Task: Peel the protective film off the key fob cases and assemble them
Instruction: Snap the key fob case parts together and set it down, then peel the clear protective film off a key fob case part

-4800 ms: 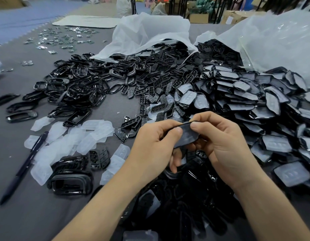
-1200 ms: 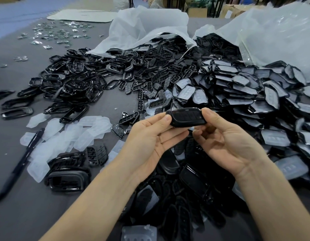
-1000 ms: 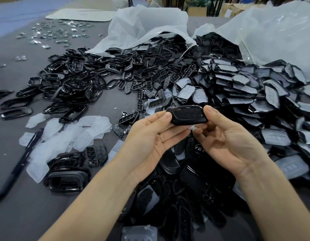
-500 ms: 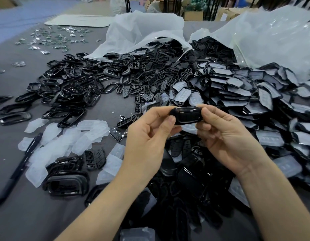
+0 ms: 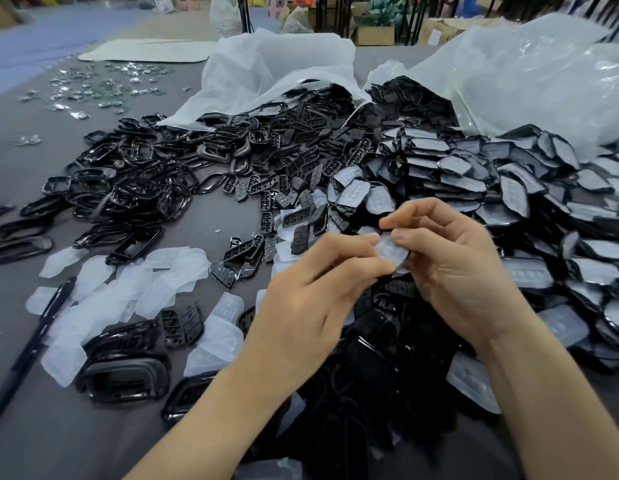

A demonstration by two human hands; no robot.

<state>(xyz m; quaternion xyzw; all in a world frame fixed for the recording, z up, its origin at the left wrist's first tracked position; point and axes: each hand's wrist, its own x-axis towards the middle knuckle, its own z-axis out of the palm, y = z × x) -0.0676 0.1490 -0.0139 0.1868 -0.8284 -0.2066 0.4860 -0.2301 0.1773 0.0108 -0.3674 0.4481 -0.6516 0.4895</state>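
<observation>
Translucent film covers the small case piece [image 5: 391,252] that both hands hold up over the near-middle of the bench [image 5: 76,445]. Left hand [image 5: 311,296] has its fingers curled, w/ thumb and fingertips pinching the near-left edge of the piece. Right hand [image 5: 457,271] pinches the far-right edge btw. thumb and forefinger, the other fingers bent loosely. Step in hand is, I judge, the peeling: the film is on the piece, but if a corner is already lifted I cannot tell, as the fingers hide it. Next move calls for a nail under the film edge, then a pull away while the other hand keeps the piece firm. Peeled films [image 5: 128,289] lie near left; film-covered stock [image 5: 474,174] is heaped at right; black frames [image 5: 145,188] for assy. lie far left.
</observation>
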